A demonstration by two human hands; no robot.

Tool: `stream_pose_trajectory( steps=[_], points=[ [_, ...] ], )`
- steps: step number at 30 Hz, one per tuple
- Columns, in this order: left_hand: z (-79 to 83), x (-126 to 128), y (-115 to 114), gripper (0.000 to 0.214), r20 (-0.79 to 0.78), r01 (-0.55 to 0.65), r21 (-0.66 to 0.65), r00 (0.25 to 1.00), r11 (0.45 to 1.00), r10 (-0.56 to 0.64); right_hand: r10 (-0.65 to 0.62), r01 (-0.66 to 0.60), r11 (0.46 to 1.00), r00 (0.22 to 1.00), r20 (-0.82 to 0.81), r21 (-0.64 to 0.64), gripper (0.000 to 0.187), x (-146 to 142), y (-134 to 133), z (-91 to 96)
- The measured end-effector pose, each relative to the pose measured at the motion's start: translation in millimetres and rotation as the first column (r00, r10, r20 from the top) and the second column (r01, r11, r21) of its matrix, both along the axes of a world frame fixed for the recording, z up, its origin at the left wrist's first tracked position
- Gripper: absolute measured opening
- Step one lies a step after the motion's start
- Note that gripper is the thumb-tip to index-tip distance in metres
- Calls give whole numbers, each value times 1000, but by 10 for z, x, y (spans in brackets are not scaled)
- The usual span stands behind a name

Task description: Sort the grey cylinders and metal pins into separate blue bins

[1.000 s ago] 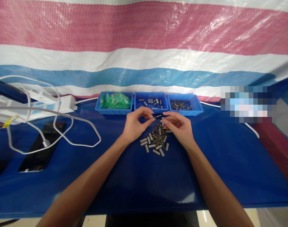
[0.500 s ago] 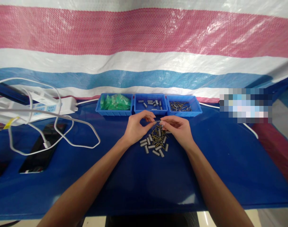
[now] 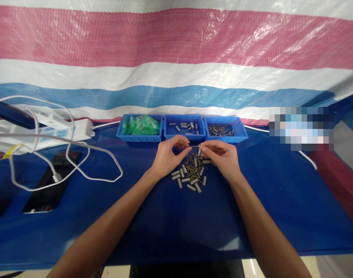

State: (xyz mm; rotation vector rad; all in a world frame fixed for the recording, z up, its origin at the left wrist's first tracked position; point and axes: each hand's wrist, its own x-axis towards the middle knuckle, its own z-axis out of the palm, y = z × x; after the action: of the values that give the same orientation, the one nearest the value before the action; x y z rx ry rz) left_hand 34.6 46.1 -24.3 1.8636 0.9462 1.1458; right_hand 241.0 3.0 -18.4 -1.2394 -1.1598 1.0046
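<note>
A thin metal pin (image 3: 195, 146) spans the gap between my two hands, just above a pile on the table. My left hand (image 3: 172, 154) pinches its left end between thumb and fingertips. At the other end, the fingers of my right hand (image 3: 221, 156) are pressed together around a small piece I cannot make out. Below my hands lie several thin brass-coloured pins (image 3: 193, 166) in a heap. Short grey cylinders (image 3: 190, 187) lie among and around them, some partly covered by my right hand.
Three blue bins stand in a row behind: one with green plastic bags (image 3: 141, 125), one with grey cylinders (image 3: 184, 126), one with thin pins (image 3: 221, 130). At left are a power strip (image 3: 60, 133), white cables (image 3: 101, 179) and a black phone (image 3: 46, 189) on the blue tabletop (image 3: 170, 227).
My right hand has shifted slightly to the right, away from my left hand, and more of the thin pin shows between them. My left hand has hardly moved.
</note>
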Motion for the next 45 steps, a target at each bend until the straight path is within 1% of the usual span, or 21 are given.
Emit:
stream_pose_trajectory(
  steps=[1, 3, 5, 6, 7, 9, 11, 16, 19, 22, 25, 27, 31, 34, 37, 40, 43, 45],
  points=[
    [-5, 3, 2, 11, -13, -6, -1, 1000, 1000, 6, -43, 43, 999, 999, 6, 25, 24, 4, 3, 2],
    [-14, 7, 3, 8, -73, 21, 22, 997, 1000, -19, -183, 181, 978, 983, 12, 101, 23, 23, 17, 5],
    [-19, 3, 2, 17, -163, 117, 82, 981, 990, -102, -336, 331, 925, 942, -5, 186, 23, 57, 38, 5],
    [-22, -1, 2, 24, -210, 181, 112, 965, 977, -155, -384, 377, 901, 923, -14, 215, 23, 78, 49, 3],
    [-26, -7, 3, 33, -250, 243, 135, 946, 960, -205, -406, 398, 887, 914, -15, 233, 25, 99, 58, -1],
    [-40, -21, 11, 45, -310, 329, 156, 912, 931, -270, -399, 386, 892, 917, 8, 236, 28, 132, 71, -10],
    [-63, -41, 30, 46, -344, 352, 164, 896, 922, -281, -372, 354, 909, 927, 42, 218, 29, 141, 72, -20],
    [-123, -117, 117, 32, -391, 320, 214, 894, 923, -219, -309, 293, 936, 949, 58, 196, 21, 80, 44, -21],
    [-138, -156, 158, 23, -422, 316, 253, 886, 914, -190, -281, 266, 947, 957, 70, 178, 21, 49, 30, -11],
    [-136, -165, 161, 14, -457, 289, 257, 877, 922, -147, -274, 256, 951, 958, 85, 175, 21, 37, 21, -2],
    [-126, -138, 129, 17, -488, 268, 239, 864, 933, -123, -265, 248, 954, 961, 84, 170, 20, 31, 15, 2],
    [-116, -105, 100, 20, -509, 278, 235, 851, 931, -126, -251, 236, 957, 965, 76, 166, 20, 26, 12, 0],
    [-91, -44, 56, 16, -572, 300, 241, 812, 923, -114, -220, 205, 967, 972, 86, 154, 19, 11, 5, -1],
    [-69, -35, 50, 13, -595, 278, 235, 799, 931, -88, -210, 193, 968, 973, 100, 163, 18, 1, 4, 7],
    [-61, -66, 74, 12, -586, 253, 230, 807, 940, -74, -207, 187, 968, 972, 112, 165, 18, 2, 10, 10],
    [-73, -108, 112, 12, -537, 245, 209, 838, 947, -98, -209, 189, 969, 970, 121, 157, 18, 11, 17, 0],
    [-86, -124, 124, 12, -440, 226, 183, 889, 957, -126, -196, 181, 974, 975, 108, 139, 18, 14, 15, -13],
    [-83, -111, 109, 9, -337, 184, 162, 934, 970, -120, -177, 162, 978, 979, 103, 132, 19, 13, 9, -17]
  ],
)
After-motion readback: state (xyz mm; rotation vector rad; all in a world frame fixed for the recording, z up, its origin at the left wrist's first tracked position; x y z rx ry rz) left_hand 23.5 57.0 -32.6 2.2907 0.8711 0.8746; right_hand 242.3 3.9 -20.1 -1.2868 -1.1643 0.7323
